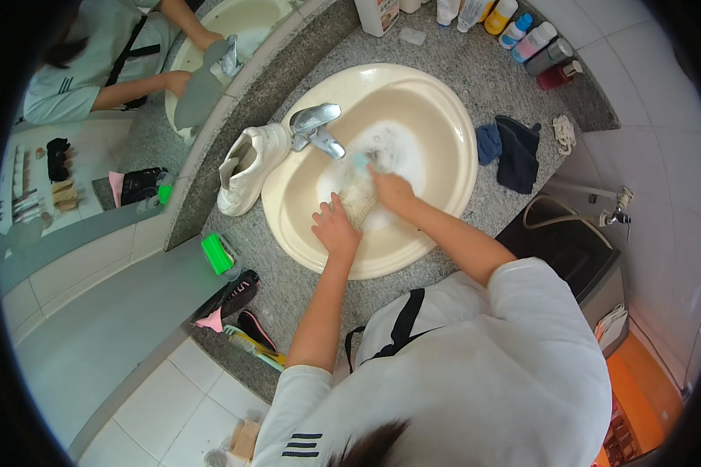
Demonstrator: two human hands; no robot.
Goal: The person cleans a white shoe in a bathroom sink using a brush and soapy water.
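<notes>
In the cream washbasin (444, 198) a pale shoe (357, 199), its ridged sole seemingly turned up, lies among white suds (394, 143). My left hand (337, 229) holds the near left side of this shoe, fingers spread. My right hand (392, 190) grips a light-blue brush (360, 161) against the shoe's far end; motion blurs the brush, and its handle is mostly hidden by my fingers. A chrome faucet (316, 119) stands at the basin's left rim. Beside it, a second white shoe (252, 166) without laces leans on the rim.
Dark cloths (517, 154) and bundled white laces (564, 134) lie to the right on the granite counter (327, 76). Several bottles (534, 42) line the back. A green soap bar (217, 253), a black pouch (239, 293) and brushes (257, 347) sit at left, below the mirror (122, 146).
</notes>
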